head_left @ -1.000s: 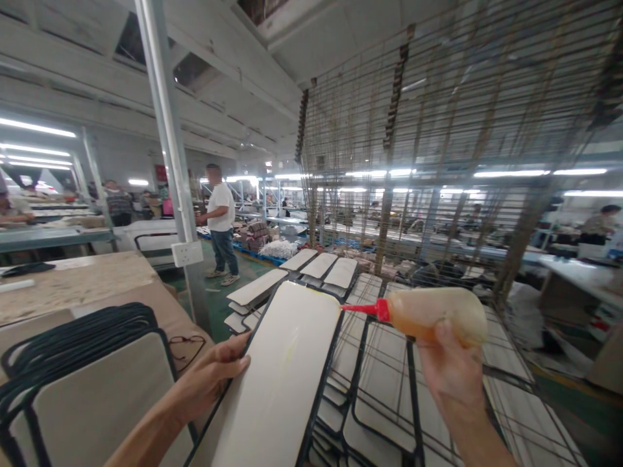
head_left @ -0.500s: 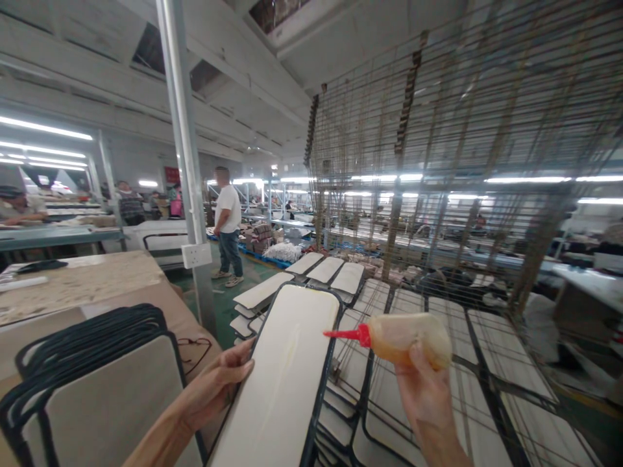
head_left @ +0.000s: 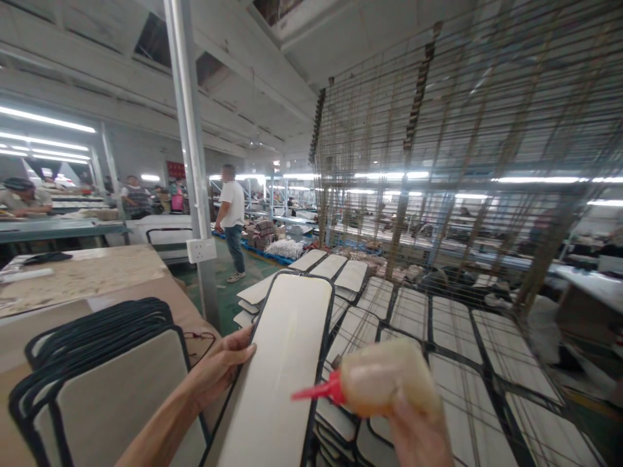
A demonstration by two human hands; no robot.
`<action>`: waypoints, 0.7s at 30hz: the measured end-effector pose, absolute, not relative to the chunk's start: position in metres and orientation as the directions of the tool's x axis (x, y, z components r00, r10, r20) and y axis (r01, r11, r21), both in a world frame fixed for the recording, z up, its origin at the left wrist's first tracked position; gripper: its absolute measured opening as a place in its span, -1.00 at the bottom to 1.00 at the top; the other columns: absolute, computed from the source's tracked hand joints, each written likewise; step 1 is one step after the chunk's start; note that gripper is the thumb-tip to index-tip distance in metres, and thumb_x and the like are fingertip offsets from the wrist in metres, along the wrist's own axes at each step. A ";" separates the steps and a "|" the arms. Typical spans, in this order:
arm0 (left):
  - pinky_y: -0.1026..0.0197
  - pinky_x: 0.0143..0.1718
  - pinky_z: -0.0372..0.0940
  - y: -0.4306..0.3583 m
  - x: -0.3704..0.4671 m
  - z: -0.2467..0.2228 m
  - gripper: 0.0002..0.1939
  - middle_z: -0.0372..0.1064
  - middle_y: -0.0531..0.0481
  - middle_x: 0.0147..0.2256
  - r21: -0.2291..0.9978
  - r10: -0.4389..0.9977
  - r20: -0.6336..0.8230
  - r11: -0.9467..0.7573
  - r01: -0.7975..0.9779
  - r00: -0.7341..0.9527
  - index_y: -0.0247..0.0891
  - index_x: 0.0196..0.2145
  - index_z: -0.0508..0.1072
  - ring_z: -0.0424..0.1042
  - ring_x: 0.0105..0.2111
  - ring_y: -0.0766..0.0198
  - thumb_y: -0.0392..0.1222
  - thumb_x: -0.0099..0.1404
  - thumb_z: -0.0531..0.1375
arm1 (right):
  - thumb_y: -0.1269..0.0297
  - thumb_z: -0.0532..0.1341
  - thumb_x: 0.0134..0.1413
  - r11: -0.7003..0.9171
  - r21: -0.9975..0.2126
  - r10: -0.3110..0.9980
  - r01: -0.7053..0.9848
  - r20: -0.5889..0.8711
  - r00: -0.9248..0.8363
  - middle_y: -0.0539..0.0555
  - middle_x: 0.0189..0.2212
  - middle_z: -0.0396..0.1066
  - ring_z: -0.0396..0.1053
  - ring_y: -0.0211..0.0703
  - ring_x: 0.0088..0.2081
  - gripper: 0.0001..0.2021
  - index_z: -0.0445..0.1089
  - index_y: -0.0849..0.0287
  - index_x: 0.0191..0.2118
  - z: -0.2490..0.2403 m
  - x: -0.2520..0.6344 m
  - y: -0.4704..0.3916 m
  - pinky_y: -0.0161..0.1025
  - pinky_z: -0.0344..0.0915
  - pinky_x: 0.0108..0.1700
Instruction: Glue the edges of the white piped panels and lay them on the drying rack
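My left hand (head_left: 221, 363) grips the left edge of a long cream panel (head_left: 287, 337) with rounded corners and a dark border. The panel is held up and tilted in front of me. My right hand (head_left: 418, 428) is closed around a squeeze bottle (head_left: 389, 376) of yellowish-amber liquid, blurred by motion. Its red nozzle (head_left: 318, 390) points left over the panel's right half; whether it touches the surface I cannot tell. A faint yellowish streak runs down the panel's middle.
Dark-edged panels (head_left: 121, 395) stand stacked at left, by a pair of glasses (head_left: 199, 336) on a worktable (head_left: 92, 275). More panels (head_left: 457, 327) lie at right under a wire rack (head_left: 438, 130). A metal post (head_left: 187, 130) rises ahead; a person (head_left: 232, 214) stands beyond.
My right hand has moved the bottle down and left, bringing the nozzle from the panel's upper right edge to lower over its surface. My left hand keeps its grip.
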State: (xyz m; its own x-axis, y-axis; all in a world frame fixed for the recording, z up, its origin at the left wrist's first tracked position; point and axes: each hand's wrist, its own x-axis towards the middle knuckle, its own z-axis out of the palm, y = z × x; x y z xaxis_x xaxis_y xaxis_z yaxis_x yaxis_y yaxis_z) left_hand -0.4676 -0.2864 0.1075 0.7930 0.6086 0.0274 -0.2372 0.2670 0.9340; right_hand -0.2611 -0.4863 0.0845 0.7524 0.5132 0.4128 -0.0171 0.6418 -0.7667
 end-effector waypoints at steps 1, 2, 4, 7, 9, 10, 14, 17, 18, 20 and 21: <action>0.26 -0.31 0.35 -0.288 -0.468 0.108 -0.36 0.51 -0.11 -0.14 0.935 0.598 0.029 0.268 -0.234 0.801 -0.17 0.15 0.31 0.49 -0.22 0.08 -0.32 0.09 0.29 | 0.20 0.39 -0.19 0.674 -0.739 0.458 -0.016 0.401 0.794 0.09 -0.33 0.50 0.46 -0.04 -0.31 -0.56 0.43 0.09 -0.09 0.101 -0.251 -0.484 -0.12 0.42 -0.19; 0.25 -0.29 0.35 -0.289 -0.469 0.108 -0.37 0.50 -0.11 -0.13 0.936 0.588 0.031 0.267 -0.230 0.808 -0.17 0.15 0.31 0.49 -0.21 0.08 -0.31 0.10 0.28 | 0.24 0.42 -0.24 0.729 -0.685 0.352 0.016 0.395 0.849 0.04 -0.40 0.50 0.46 -0.11 -0.36 -0.60 0.45 0.08 -0.16 0.117 -0.241 -0.480 -0.21 0.42 -0.23; 0.23 -0.26 0.35 -0.294 -0.470 0.110 -0.39 0.49 -0.12 -0.11 0.940 0.570 0.038 0.258 -0.223 0.821 -0.18 0.15 0.30 0.48 -0.18 0.07 -0.31 0.13 0.26 | 0.28 0.44 -0.32 0.792 -0.607 0.248 0.066 0.418 0.874 0.00 -0.44 0.49 0.44 -0.15 -0.37 -0.62 0.47 0.09 -0.23 0.144 -0.221 -0.472 -0.24 0.40 -0.23; 0.21 -0.25 0.35 -0.299 -0.470 0.114 -0.41 0.47 -0.12 -0.08 0.945 0.542 0.055 0.243 -0.219 0.838 -0.17 0.16 0.29 0.47 -0.17 0.05 -0.29 0.16 0.24 | 0.28 0.44 -0.33 0.816 -0.573 0.224 0.081 0.441 0.869 -0.01 -0.41 0.49 0.42 -0.16 -0.30 -0.63 0.48 0.10 -0.25 0.162 -0.201 -0.461 -0.21 0.36 -0.15; 0.24 -0.28 0.35 -0.300 -0.468 0.115 -0.40 0.47 -0.12 -0.08 0.944 0.538 0.069 0.237 -0.229 0.840 -0.16 0.16 0.29 0.47 -0.18 0.06 -0.29 0.15 0.25 | 0.27 0.43 -0.32 0.812 -0.580 0.234 0.071 0.435 0.869 -0.02 -0.39 0.49 0.42 -0.16 -0.28 -0.63 0.47 0.09 -0.24 0.160 -0.197 -0.457 -0.22 0.35 -0.14; 0.26 -0.29 0.35 -0.300 -0.467 0.114 -0.40 0.48 -0.12 -0.09 0.942 0.543 0.074 0.237 -0.238 0.836 -0.16 0.16 0.29 0.48 -0.18 0.07 -0.30 0.14 0.25 | 0.28 0.43 -0.31 0.808 -0.586 0.243 0.063 0.429 0.870 -0.02 -0.39 0.49 0.41 -0.17 -0.28 -0.63 0.47 0.08 -0.23 0.156 -0.198 -0.456 -0.24 0.35 -0.15; 0.28 -0.32 0.35 -0.294 -0.460 0.110 -0.37 0.48 -0.14 -0.10 0.933 0.585 0.072 0.248 -0.263 0.808 -0.19 0.15 0.31 0.49 -0.21 0.09 -0.29 0.10 0.29 | 0.28 0.43 -0.27 0.761 -0.649 0.353 -0.023 0.383 0.854 0.03 -0.39 0.49 0.42 -0.16 -0.32 -0.66 0.48 0.14 -0.25 0.123 -0.217 -0.459 -0.27 0.38 -0.26; 0.26 -0.31 0.36 -0.288 -0.455 0.107 -0.38 0.51 -0.14 -0.14 0.927 0.623 0.051 0.261 -0.268 0.781 -0.23 0.11 0.35 0.50 -0.25 0.10 -0.29 0.06 0.32 | 0.26 0.44 -0.26 0.654 -0.750 0.511 -0.100 0.339 0.790 0.08 -0.32 0.49 0.43 -0.11 -0.31 -0.56 0.44 0.14 -0.14 0.089 -0.241 -0.470 -0.24 0.39 -0.26; 0.26 -0.31 0.36 -0.286 -0.454 0.107 -0.38 0.52 -0.14 -0.17 0.925 0.636 0.040 0.267 -0.269 0.770 -0.25 0.10 0.36 0.51 -0.27 0.12 -0.30 0.05 0.33 | 0.26 0.44 -0.26 0.613 -0.784 0.556 -0.103 0.334 0.761 0.08 -0.30 0.49 0.43 -0.10 -0.28 -0.52 0.42 0.13 -0.10 0.079 -0.248 -0.475 -0.23 0.39 -0.24; 0.27 -0.34 0.36 -0.283 -0.450 0.107 -0.37 0.54 -0.12 -0.23 0.921 0.667 0.015 0.281 -0.271 0.745 -0.28 0.08 0.38 0.51 -0.34 0.16 -0.31 0.01 0.35 | 0.26 0.44 -0.26 0.555 -0.827 0.612 -0.083 0.340 0.714 0.11 -0.25 0.49 0.43 -0.06 -0.24 -0.45 0.37 0.12 -0.04 0.067 -0.256 -0.483 -0.20 0.38 -0.20; 0.28 -0.36 0.36 -0.283 -0.449 0.107 -0.37 0.55 -0.12 -0.26 0.920 0.683 0.005 0.283 -0.271 0.730 -0.29 0.06 0.39 0.51 -0.37 0.18 -0.32 -0.01 0.36 | 0.26 0.44 -0.27 0.546 -0.835 0.625 -0.071 0.349 0.699 0.12 -0.23 0.48 0.43 -0.04 -0.23 -0.44 0.36 0.12 -0.03 0.067 -0.257 -0.486 -0.18 0.37 -0.18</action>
State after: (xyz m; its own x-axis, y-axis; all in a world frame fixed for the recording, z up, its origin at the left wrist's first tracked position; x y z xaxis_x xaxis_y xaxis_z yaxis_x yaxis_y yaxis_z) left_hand -0.4489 -0.2829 0.1073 0.7301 0.6833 0.0050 -0.2715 0.2833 0.9198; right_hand -0.2571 -0.4859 0.0666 0.6987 0.6246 0.3489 -0.0709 0.5457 -0.8350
